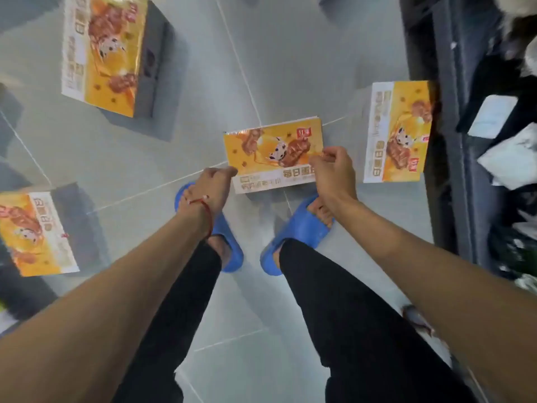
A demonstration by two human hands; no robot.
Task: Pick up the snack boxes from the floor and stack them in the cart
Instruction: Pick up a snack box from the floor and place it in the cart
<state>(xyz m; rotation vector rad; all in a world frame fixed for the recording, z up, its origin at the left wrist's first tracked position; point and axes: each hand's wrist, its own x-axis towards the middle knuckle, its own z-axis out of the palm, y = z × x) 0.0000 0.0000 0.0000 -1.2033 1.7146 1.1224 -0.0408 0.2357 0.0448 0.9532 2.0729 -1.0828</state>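
Observation:
A yellow and white snack box [273, 152] with a cartoon cow lies on the grey tiled floor just ahead of my feet. My left hand [213, 184] grips its near left corner. My right hand [331, 170] pinches its near right edge with curled fingers. Three more boxes of the same kind lie around: one at the upper left [104, 53], one at the left edge [35, 231], one on the right [396, 132]. No cart shows clearly in this view.
My feet in blue slippers [302, 228] stand right behind the held box. A dark shelf or rack [453, 141] with white packages runs along the right side. Grey tiles [145, 158] stretch between the boxes.

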